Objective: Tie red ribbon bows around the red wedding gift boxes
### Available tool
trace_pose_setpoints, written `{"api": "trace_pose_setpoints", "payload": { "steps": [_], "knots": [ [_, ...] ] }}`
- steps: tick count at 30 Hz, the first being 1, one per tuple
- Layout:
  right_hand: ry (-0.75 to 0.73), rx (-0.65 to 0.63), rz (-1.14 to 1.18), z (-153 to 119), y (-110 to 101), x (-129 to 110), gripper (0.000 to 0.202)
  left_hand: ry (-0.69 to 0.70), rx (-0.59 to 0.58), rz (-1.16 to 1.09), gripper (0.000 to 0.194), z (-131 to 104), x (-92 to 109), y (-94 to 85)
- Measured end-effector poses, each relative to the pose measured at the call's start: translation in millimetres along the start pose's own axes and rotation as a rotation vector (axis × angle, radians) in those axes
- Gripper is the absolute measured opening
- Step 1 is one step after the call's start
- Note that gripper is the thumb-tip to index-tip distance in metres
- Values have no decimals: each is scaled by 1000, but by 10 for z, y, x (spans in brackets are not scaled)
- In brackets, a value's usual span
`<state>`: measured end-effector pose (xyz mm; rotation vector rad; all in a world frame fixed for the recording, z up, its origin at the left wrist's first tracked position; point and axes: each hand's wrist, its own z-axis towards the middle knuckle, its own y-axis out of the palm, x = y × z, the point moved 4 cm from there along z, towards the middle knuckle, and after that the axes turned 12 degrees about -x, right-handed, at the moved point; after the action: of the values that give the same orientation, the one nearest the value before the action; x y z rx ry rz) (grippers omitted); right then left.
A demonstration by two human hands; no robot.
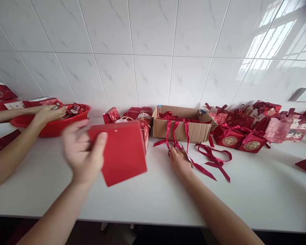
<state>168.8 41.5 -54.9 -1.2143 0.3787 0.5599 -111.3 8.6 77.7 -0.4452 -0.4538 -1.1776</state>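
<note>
My left hand (85, 153), blurred by motion, is raised over the table with its thumb and fingers closed on a plain red gift box (123, 153), held tilted. Further right, my right hand (180, 161) rests low at the table, its fingers curled on a dark red ribbon (186, 132). Several ribbons hang over the front of an open cardboard box (199, 133), and more red ribbon lies inside it. Beside that hand is a pale, flat, pointed thing that I cannot make out. A loose looped ribbon (219, 160) lies on the table to its right.
At the left, another person's hands (48, 114) reach into a red basin (51, 127) holding wrapped sweets. Finished-looking red boxes with bows (229, 137) and gift bags (277, 129) stand at the right. Small red containers with cord handles (137, 114) stand behind my left hand, before the tiled wall.
</note>
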Motion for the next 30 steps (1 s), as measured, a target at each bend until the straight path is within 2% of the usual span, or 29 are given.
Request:
{"api": "trace_pose_setpoints", "payload": {
  "steps": [4, 6, 9, 11, 14, 16, 19, 22, 24, 30],
  "knots": [
    [-20, 42, 110, -32, -54, -16, 28, -86, -249, -211, 37, -244, -186, 630],
    [-46, 67, 209, -67, -105, -63, 35, -98, -282, -258, 38, -347, -282, 829],
    [-149, 49, 597, -129, -176, -176, 36, -110, -305, -301, 39, -477, -377, 991],
    [-222, -5, 871, -166, -214, -260, 38, -109, -334, -320, 42, -549, -387, 1037],
    [-259, -42, 1017, -206, -270, -328, 51, -101, -384, -299, 45, -624, -343, 1047],
    [-271, -41, 1017, -220, -298, -328, 47, -125, -410, -257, 40, -651, -315, 1031],
    [-296, -47, 969, -227, -322, -303, 27, -180, -434, -203, 25, -662, -298, 993],
    [-306, -54, 930, -228, -336, -281, 12, -227, -459, -195, 19, -655, -298, 968],
    [-316, -40, 887, -231, -344, -282, 10, -237, -484, -186, 17, -646, -296, 967],
    [-365, -7, 721, -225, -355, -317, 12, -111, -570, -242, 10, -642, -251, 998]
  ]
}}
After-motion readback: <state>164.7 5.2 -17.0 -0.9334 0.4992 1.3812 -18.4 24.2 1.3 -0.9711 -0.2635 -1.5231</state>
